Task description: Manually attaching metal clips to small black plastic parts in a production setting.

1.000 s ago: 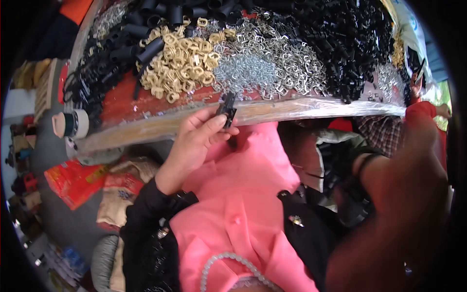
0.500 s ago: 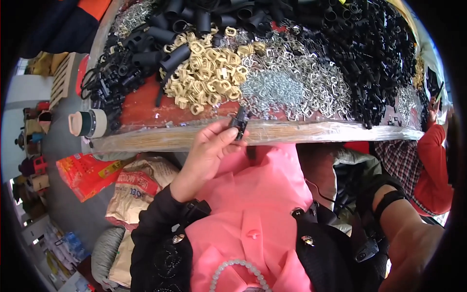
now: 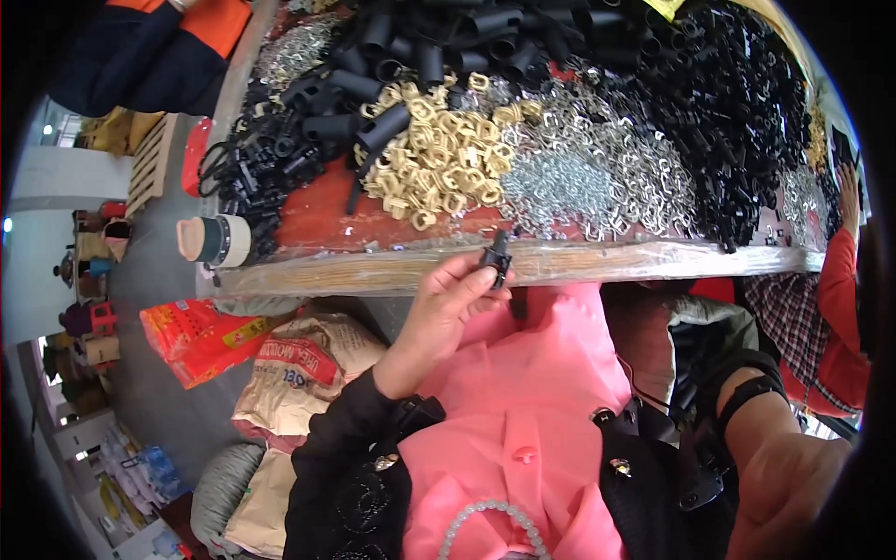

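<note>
My left hand [image 3: 448, 303] pinches a small black plastic fitting [image 3: 498, 257] between thumb and fingers, just in front of the table's near edge. The fitting stands upright, its narrow end up. Beyond it on the table lie a pile of cream-coloured plastic clips [image 3: 439, 154], a patch of small silvery metal pieces [image 3: 560, 187] and bent metal hooks [image 3: 653, 173]. At the lower right my right hand [image 3: 789, 490] is raised close to the camera, past a black strap on the arm. Its fingers are not clearly visible, and whether it holds anything is hidden.
Black tubes [image 3: 429, 65] and small black parts [image 3: 737, 140] cover the far and right table. A tape roll [image 3: 229, 240] sits at the left corner. Sacks [image 3: 299, 369] and a red bag [image 3: 201, 341] stand below. A person in red sleeves [image 3: 838, 289] works at the right.
The whole view has shifted, so table, body and left hand appear farther right. My left hand still holds the black fitting. The co-worker's hand at the right has moved farther over the table.
</note>
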A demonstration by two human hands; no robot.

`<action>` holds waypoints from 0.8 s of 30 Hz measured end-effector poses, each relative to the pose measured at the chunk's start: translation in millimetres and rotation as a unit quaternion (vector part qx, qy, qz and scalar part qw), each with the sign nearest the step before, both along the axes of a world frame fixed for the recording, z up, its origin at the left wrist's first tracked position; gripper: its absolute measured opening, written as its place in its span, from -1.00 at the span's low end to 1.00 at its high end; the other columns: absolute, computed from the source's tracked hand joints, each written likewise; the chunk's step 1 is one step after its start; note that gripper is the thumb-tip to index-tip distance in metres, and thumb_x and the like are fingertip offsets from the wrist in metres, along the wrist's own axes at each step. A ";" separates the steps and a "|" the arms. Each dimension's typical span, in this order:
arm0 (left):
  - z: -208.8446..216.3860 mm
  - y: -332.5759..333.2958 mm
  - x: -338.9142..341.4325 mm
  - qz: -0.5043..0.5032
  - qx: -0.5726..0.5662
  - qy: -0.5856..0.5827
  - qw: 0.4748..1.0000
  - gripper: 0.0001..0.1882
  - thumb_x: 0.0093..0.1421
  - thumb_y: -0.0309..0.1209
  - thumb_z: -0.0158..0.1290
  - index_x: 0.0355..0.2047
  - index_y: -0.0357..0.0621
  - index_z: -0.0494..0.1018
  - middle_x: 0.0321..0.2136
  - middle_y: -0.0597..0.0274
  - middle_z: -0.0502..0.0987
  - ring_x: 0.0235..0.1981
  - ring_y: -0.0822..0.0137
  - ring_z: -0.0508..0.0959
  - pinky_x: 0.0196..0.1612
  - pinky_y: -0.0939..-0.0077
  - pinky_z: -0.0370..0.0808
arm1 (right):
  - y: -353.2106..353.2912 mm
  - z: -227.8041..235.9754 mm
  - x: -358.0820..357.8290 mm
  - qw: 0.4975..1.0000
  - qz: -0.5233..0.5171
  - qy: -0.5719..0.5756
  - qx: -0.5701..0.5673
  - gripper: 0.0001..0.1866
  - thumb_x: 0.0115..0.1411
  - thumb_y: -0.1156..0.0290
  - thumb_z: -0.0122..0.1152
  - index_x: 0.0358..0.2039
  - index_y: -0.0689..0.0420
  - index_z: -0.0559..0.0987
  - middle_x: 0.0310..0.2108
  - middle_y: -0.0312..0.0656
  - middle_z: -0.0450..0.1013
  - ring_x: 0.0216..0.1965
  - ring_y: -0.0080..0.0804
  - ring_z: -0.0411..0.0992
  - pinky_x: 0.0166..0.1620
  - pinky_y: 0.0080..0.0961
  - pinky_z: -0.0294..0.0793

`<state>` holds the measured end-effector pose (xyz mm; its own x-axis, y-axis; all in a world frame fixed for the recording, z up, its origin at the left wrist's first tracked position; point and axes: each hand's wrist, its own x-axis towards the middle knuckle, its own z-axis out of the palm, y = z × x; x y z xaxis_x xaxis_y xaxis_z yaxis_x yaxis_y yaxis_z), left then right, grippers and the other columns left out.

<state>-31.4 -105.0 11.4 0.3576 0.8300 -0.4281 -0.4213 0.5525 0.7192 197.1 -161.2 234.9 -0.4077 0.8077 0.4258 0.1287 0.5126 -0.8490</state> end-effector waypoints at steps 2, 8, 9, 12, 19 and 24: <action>3.9 -2.5 -5.0 -0.002 0.011 -0.003 1.000 -0.73 0.11 -0.45 -0.14 -0.18 -0.32 0.28 -0.32 0.06 0.45 -0.41 0.40 0.49 -0.36 0.66 0.45 | 1.6 6.4 -9.2 1.000 0.012 0.007 -0.025 -0.81 -0.26 0.73 -0.01 -0.76 0.11 0.31 -0.78 -0.36 0.29 -0.84 -0.65 0.01 -0.73 -0.67 0.00; 5.0 -2.9 -0.4 -0.005 0.019 0.004 1.000 -0.73 0.11 -0.45 -0.14 -0.17 -0.30 0.28 -0.32 0.06 0.44 -0.40 0.40 0.48 -0.35 0.65 0.44 | 1.6 4.5 -2.7 0.996 0.014 0.019 -0.083 -0.83 -0.18 0.63 0.01 -0.78 0.07 0.35 -0.82 -0.34 0.19 -0.81 -0.60 -0.01 -0.65 -0.63 -0.02; 3.6 -2.5 1.2 -0.011 0.015 0.004 1.000 -0.73 0.11 -0.45 -0.14 -0.17 -0.30 0.28 -0.32 0.06 0.44 -0.40 0.40 0.48 -0.35 0.65 0.44 | 0.9 3.0 -0.7 0.996 0.010 0.018 -0.083 -0.84 -0.17 0.61 0.01 -0.78 0.08 0.34 -0.81 -0.33 0.19 -0.80 -0.60 0.00 -0.64 -0.64 -0.01; -2.1 -1.0 6.6 0.001 0.021 -0.004 1.000 -0.73 0.11 -0.45 -0.13 -0.17 -0.30 0.28 -0.32 0.07 0.44 -0.40 0.41 0.48 -0.34 0.66 0.43 | -0.7 -1.8 4.2 0.996 -0.003 0.017 -0.083 -0.85 -0.15 0.53 0.03 -0.78 0.09 0.32 -0.79 -0.28 0.22 -0.78 -0.58 0.04 -0.62 -0.68 0.02; 0.8 -2.4 1.6 -0.002 0.017 -0.003 1.000 -0.73 0.12 -0.44 -0.13 -0.17 -0.31 0.28 -0.32 0.07 0.44 -0.40 0.41 0.48 -0.35 0.68 0.43 | 2.0 0.1 -2.6 0.998 0.024 0.025 -0.049 -0.75 -0.10 0.35 0.06 -0.77 0.13 0.27 -0.73 -0.17 0.29 -0.72 -0.56 0.12 -0.58 -0.77 0.08; 7.1 -7.6 5.3 -0.033 -0.011 -0.010 0.999 -0.73 0.12 -0.45 -0.14 -0.17 -0.31 0.28 -0.32 0.07 0.44 -0.40 0.42 0.48 -0.36 0.68 0.43 | -5.5 9.4 -5.8 0.999 0.018 0.025 -0.029 -0.64 -0.06 0.22 0.08 -0.77 0.15 0.23 -0.68 -0.10 0.34 -0.68 -0.54 0.17 -0.55 -0.83 0.13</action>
